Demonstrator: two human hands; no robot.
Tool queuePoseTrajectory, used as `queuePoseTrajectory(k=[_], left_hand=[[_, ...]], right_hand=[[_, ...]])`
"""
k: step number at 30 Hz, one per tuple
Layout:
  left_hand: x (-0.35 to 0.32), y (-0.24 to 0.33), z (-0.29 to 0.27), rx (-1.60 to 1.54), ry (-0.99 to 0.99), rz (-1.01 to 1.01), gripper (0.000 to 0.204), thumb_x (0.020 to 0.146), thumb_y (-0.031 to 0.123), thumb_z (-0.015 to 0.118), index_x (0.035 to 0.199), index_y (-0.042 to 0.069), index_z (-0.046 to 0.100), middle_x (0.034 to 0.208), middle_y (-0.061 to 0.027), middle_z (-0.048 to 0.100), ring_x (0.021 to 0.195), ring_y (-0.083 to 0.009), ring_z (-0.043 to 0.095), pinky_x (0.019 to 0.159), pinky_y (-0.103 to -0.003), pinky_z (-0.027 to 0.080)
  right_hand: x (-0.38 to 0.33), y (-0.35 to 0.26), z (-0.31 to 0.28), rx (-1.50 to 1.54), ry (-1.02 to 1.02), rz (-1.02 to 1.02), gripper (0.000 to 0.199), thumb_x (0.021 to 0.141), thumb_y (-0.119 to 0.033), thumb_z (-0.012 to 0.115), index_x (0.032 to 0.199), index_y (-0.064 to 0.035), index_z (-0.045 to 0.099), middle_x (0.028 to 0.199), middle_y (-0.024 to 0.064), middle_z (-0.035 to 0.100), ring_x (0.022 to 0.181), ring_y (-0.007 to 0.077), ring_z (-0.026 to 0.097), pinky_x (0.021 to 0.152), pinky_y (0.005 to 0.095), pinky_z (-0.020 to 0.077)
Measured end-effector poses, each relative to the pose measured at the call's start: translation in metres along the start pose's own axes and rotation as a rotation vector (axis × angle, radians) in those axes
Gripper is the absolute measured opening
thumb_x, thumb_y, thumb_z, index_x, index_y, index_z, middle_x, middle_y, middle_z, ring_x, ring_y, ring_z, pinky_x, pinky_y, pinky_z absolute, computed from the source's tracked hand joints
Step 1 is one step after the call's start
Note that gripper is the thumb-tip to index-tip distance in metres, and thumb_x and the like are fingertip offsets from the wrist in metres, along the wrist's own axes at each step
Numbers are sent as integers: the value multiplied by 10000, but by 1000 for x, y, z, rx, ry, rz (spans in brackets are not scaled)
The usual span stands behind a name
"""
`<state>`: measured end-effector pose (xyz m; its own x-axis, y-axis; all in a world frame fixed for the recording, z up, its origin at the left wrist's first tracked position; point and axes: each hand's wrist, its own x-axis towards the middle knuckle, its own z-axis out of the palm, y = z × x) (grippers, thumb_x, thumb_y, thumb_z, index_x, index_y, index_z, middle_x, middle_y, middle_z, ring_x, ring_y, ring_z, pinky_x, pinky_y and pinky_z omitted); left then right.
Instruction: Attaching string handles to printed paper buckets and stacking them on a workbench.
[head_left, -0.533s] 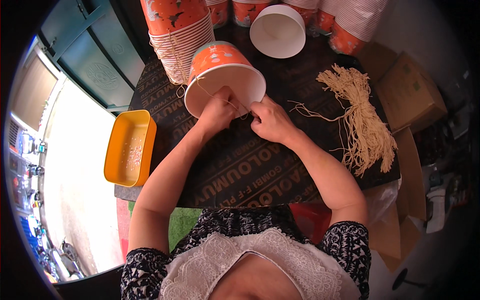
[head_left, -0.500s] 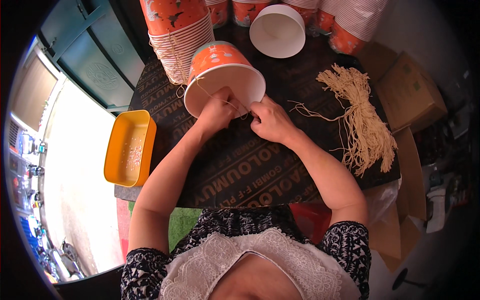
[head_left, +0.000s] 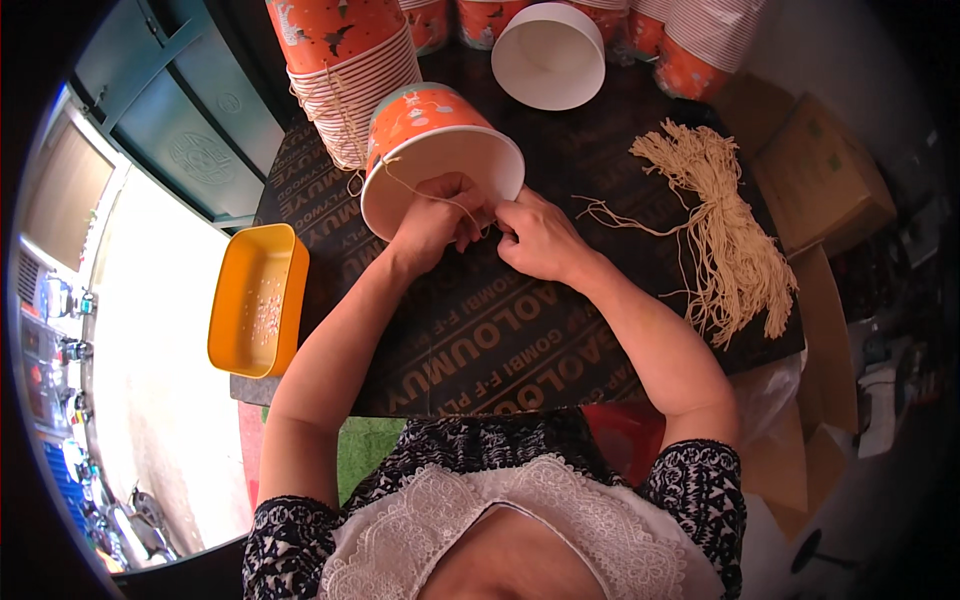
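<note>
We are pinching a thin cord between both hands at the mouth of the tipped bucket: the left hand is curled at the white rim with its fingers closed on the cord, and the right hand is pressing in just beside it, fingertips nearly touching the left. Compared with half a second ago, the hands are sitting almost where they were, perhaps a little tighter together, so we are judging the tying or threading at the rim as in progress, not finished. The bucket is lying on its side on the dark board, mouth toward us. The fingertips are hiding the knot or hole itself, and we cannot tell where the cord ends. Beyond lie a bundle of cords, a stack of buckets and a yellow tray.
</note>
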<state>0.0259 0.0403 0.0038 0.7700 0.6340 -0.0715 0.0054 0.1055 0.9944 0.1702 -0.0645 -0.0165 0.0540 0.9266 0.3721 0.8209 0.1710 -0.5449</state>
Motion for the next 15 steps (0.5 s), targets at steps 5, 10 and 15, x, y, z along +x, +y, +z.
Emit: queuePoseTrajectory(k=[5,10,15], left_hand=[[2,-1,3,152,14,5,186,905,161,580,793,12,578,684,-51,569,510,-97,502,422,-220,370],[6,-3,3,217,22,15,189,887,152,585,767,7,573,629,-41,541,482,-90,473,414,-225,354],[6,-6,2,215,55,12,177,877,137,581,765,0,585,630,-46,554,482,-95,487,413,-226,367]], right_hand=[[0,4,3,-15,4,-26,153,685,-30,585,831,16,592,996,217,570,958,391,567,800,462,481],[1,8,4,-5,3,-47,140,684,-39,592,815,11,596,985,222,569,949,396,566,796,464,481],[1,5,0,16,-3,-35,166,700,-78,606,843,6,612,1017,223,556,983,389,556,823,454,481]])
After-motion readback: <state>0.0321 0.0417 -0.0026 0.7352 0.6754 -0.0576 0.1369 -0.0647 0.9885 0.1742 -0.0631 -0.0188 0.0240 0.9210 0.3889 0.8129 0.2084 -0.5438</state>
